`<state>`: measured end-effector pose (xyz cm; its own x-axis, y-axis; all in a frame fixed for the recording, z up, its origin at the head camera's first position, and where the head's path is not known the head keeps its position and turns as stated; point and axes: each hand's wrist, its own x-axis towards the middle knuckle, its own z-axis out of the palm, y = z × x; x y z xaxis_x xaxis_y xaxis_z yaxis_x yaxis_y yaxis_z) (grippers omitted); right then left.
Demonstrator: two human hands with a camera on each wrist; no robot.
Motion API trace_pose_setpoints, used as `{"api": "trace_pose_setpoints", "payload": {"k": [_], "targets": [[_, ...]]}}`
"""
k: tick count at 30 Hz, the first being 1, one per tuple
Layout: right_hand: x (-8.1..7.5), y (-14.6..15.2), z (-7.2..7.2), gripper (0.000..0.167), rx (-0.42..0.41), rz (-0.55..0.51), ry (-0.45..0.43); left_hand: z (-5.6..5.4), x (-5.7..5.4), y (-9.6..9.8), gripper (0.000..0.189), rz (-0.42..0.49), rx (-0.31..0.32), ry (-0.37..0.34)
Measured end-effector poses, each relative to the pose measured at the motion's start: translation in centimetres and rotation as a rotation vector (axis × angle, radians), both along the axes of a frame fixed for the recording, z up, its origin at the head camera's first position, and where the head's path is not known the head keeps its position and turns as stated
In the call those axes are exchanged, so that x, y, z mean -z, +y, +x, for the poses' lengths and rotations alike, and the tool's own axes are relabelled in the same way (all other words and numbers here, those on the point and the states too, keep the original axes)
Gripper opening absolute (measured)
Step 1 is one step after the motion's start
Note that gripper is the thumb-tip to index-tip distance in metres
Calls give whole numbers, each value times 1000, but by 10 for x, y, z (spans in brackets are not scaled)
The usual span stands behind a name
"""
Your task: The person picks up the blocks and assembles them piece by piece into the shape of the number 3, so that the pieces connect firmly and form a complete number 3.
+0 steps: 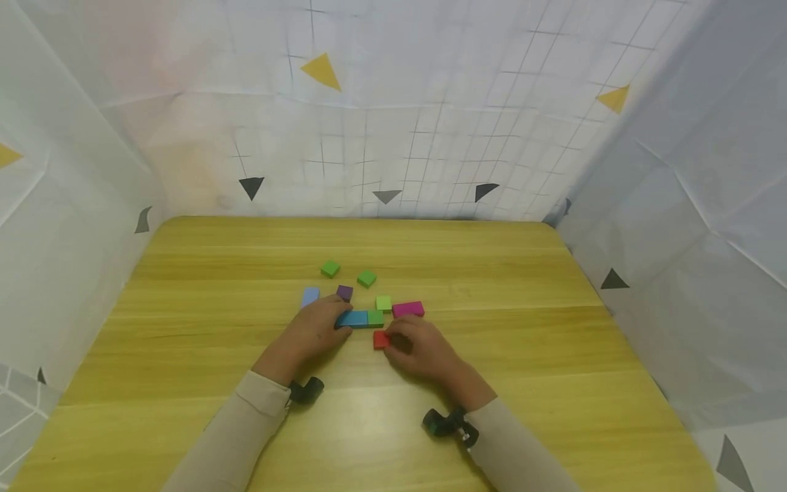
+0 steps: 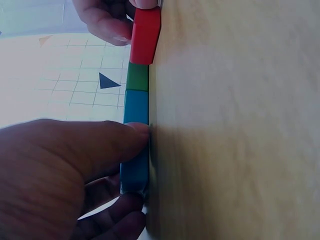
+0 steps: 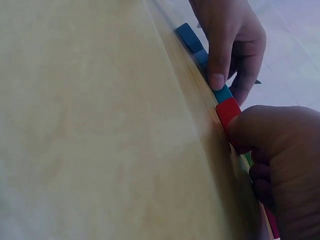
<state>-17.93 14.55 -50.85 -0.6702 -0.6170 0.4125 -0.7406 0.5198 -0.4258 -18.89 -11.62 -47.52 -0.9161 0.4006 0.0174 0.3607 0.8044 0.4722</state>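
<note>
My left hand (image 1: pixel 315 329) holds a long blue block (image 1: pixel 354 319) between thumb and fingers on the table. A small green block (image 1: pixel 376 318) lies against the blue block's right end. With thumb and fingers my right hand (image 1: pixel 424 348) pinches a red block (image 1: pixel 380 340), just in front of the green one. In the left wrist view the red block (image 2: pixel 145 35) appears past the green block (image 2: pixel 137 76); part of it is hidden by fingers. The right wrist view shows my right thumb pressed on the red block (image 3: pixel 228 112).
Behind the hands lie a light blue block (image 1: pixel 311 296), a purple block (image 1: pixel 345 293), a light green block (image 1: pixel 384 303) and a magenta block (image 1: pixel 408 309). Farther back are two green blocks, one left (image 1: pixel 330 268) and one right (image 1: pixel 367 278). White patterned sheets (image 1: pixel 393 137) surround the wooden table (image 1: pixel 522 273).
</note>
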Motion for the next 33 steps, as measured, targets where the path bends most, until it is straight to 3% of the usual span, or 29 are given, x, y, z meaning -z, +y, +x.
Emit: {"api": "trace_pose_setpoints", "payload": {"k": [33], "targets": [[-4,4,-3,28,65,18,-77,0,-3,1,42,-12,-6,-27]]}}
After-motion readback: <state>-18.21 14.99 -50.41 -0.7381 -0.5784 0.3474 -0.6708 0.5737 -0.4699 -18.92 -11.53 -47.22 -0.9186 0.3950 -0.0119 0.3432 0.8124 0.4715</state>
